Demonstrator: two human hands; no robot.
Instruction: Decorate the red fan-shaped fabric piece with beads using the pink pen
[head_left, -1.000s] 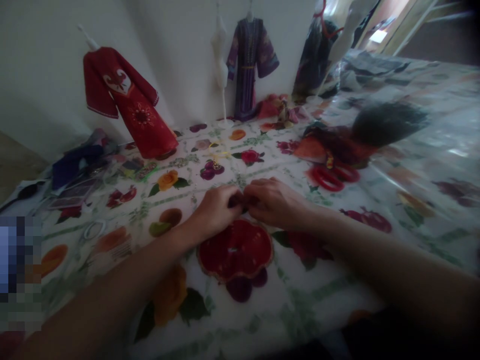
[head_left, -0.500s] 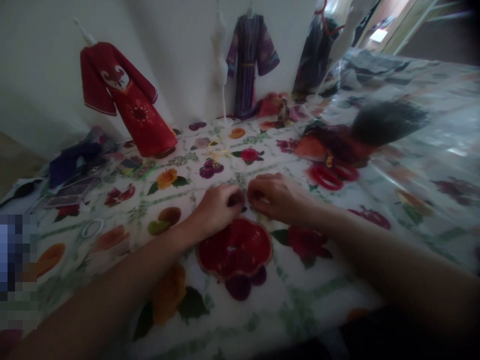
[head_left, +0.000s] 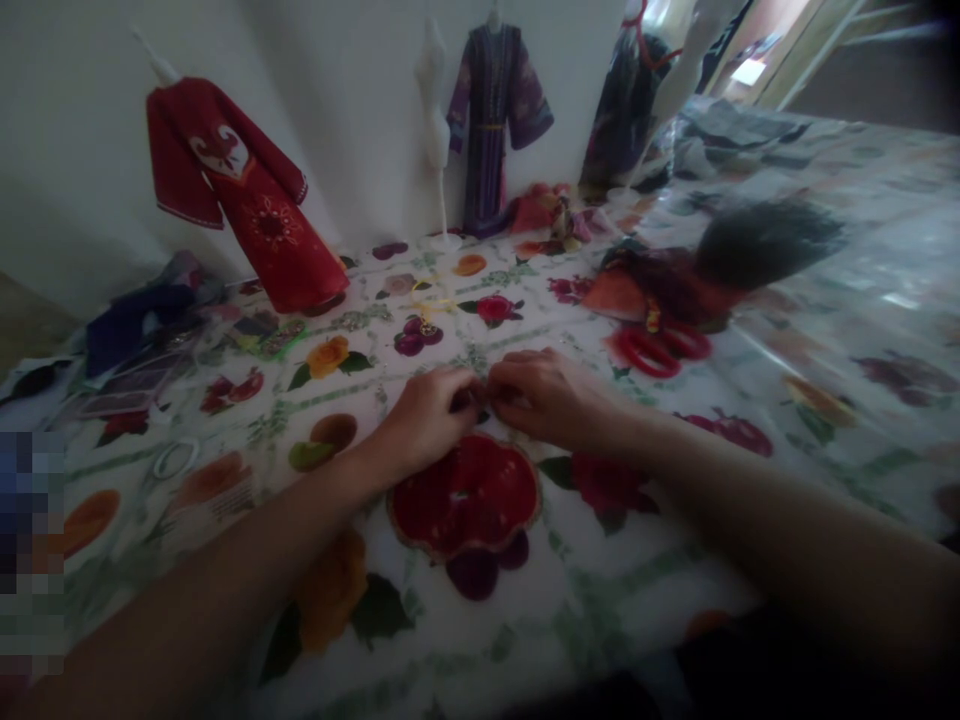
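Observation:
Just below my hands a red scalloped cloth piece [head_left: 465,500] with a gold-coloured edge lies flat on the flowered tablecloth. My left hand [head_left: 435,415] is at its upper edge, with fingers curled and pinched together. Close on the right, my right hand [head_left: 544,395] is also closed, its fingertips meeting or almost meeting those of the left. Whatever lies between the fingertips is too small and dim to make out.
Red-handled scissors [head_left: 660,350] lie right of my hands, beside a dark brush-like bundle [head_left: 765,245]. Behind stand a red dress [head_left: 262,210], a bare white mannequin [head_left: 433,100] and a purple robe [head_left: 491,130]. A white ring [head_left: 176,459] lies left.
My hands have drawn slightly closer together, closing the small gap between their fingertips. The whole view has shifted a little, so background things appear slightly further left.

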